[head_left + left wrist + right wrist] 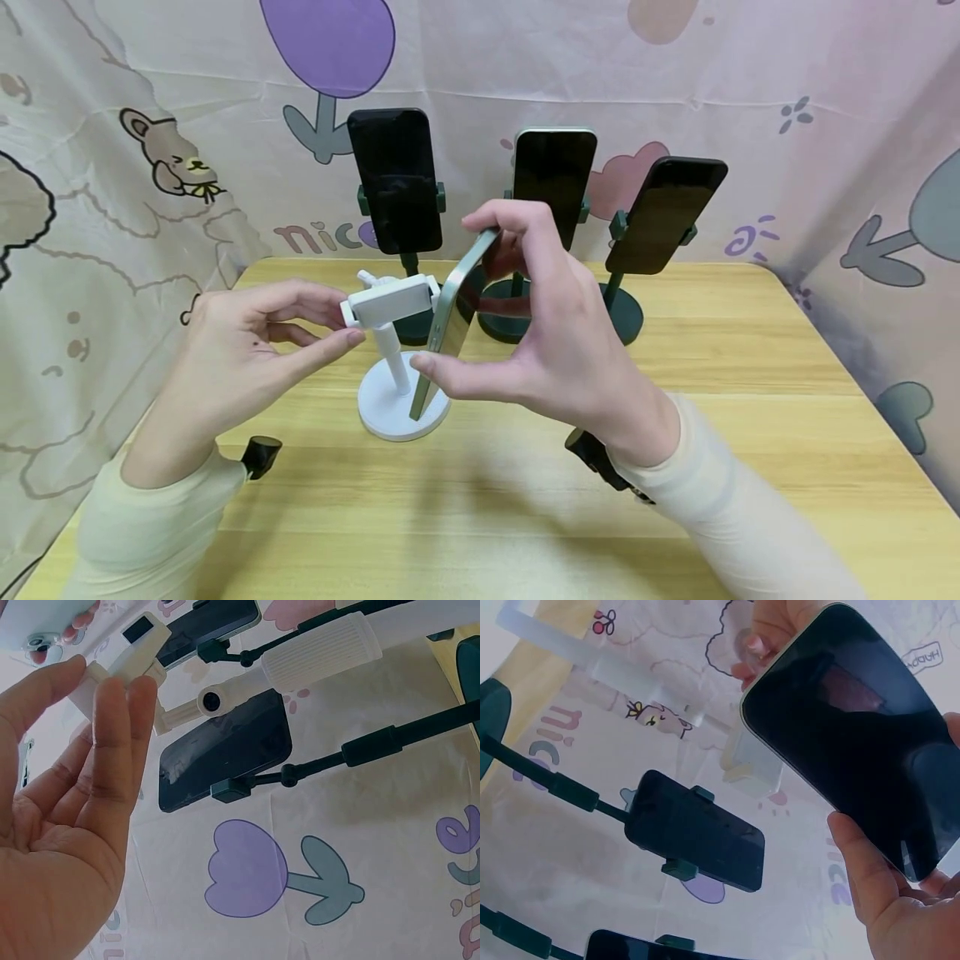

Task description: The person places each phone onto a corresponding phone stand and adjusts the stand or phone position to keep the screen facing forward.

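Note:
A white phone stand with a round base (378, 417) stands on the table, its clamp head (393, 302) tilted. My left hand (255, 350) pinches the left end of that clamp between thumb and fingers; the left wrist view shows the fingertips on the white holder (139, 656). In my right hand (558, 333) is a smartphone (450, 321), gripped by its edges and turned nearly edge-on in the head view. It is held up at the clamp's right end, overlapping part of the white base. The right wrist view shows the phone's dark screen (847, 742).
Behind, three dark green stands hold phones: one at left (397, 179), another (555, 175) in the middle, a tilted one (667, 217) at right. The wooden table (750, 400) meets a printed cloth backdrop (480, 50). Small black cameras (261, 457) sit at both wrists.

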Available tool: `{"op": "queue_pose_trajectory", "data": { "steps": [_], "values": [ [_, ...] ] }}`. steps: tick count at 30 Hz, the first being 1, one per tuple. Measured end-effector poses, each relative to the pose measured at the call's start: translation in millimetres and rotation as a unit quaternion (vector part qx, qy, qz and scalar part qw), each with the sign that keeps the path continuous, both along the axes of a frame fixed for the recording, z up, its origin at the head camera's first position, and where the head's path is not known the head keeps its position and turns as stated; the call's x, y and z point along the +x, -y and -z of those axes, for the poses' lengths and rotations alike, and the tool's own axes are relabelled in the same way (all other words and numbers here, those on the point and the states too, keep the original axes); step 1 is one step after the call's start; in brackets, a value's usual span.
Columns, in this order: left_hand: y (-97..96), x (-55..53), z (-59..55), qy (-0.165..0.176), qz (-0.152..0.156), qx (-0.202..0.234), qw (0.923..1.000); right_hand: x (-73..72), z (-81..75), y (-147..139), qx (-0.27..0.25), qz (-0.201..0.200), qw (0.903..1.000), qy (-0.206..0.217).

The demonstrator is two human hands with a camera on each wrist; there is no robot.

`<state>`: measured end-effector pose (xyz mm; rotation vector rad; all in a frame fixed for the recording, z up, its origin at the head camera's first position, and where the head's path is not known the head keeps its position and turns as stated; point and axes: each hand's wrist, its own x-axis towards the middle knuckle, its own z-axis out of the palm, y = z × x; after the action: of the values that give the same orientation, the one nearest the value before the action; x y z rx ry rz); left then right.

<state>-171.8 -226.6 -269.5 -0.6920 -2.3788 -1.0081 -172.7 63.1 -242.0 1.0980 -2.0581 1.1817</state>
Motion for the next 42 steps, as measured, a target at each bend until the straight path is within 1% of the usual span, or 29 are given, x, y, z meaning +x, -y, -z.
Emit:
{"op": "queue_pose_trajectory", "data": {
  "steps": [7, 11, 17, 19, 25, 27, 30, 37, 39, 42],
  "values": [
    [0.1, 0.0, -0.1, -0.001, 0.003, -0.003, 1.0, 0.4, -12.1, 2.3, -0.018, 0.002, 0.9998, 0.002],
    [0.8, 0.2, -0.3, -0.001, 0.006, 0.0, 1.0, -1.1, -20.4, 3.5, -0.035, -0.005, 0.9994, -0.004],
    [2.3, 0.1, -0.5, 0.001, 0.014, -0.002, 0.9999, -6.3, -32.6, 7.4, -0.047, -0.011, 0.9981, -0.039],
    [2.6, 0.1, -0.6, 0.001, 0.017, -0.003, 0.9999, -8.8, -35.8, 8.9, -0.045, -0.009, 0.9975, -0.054],
    [2.4, -0.3, -0.5, -0.006, 0.017, -0.005, 0.9998, -18.1, -42.1, 15.6, -0.033, 0.012, 0.9966, -0.075],
    [1.8, 0.0, -0.5, -0.006, 0.015, -0.002, 0.9999, -20.5, -43.2, 19.1, -0.031, 0.007, 0.9965, -0.077],
    [1.0, 0.5, -1.2, -0.005, 0.013, -0.002, 0.9999, -25.2, -43.0, 23.2, -0.026, 0.011, 0.9952, -0.093],
    [0.8, -0.1, -1.9, -0.01, 0.008, -0.013, 0.9998, -45.9, -33.5, 27.4, -0.012, 0.064, 0.9905, -0.121],
    [0.8, -0.1, -1.9, -0.012, 0.007, -0.014, 0.9998, -50.4, -30.4, 29.3, -0.012, 0.072, 0.9887, -0.131],
    [0.5, 0.0, -1.8, -0.014, 0.007, -0.015, 0.9998, -53.6, -27.1, 32.3, -0.013, 0.073, 0.9878, -0.137]
  ]
}}
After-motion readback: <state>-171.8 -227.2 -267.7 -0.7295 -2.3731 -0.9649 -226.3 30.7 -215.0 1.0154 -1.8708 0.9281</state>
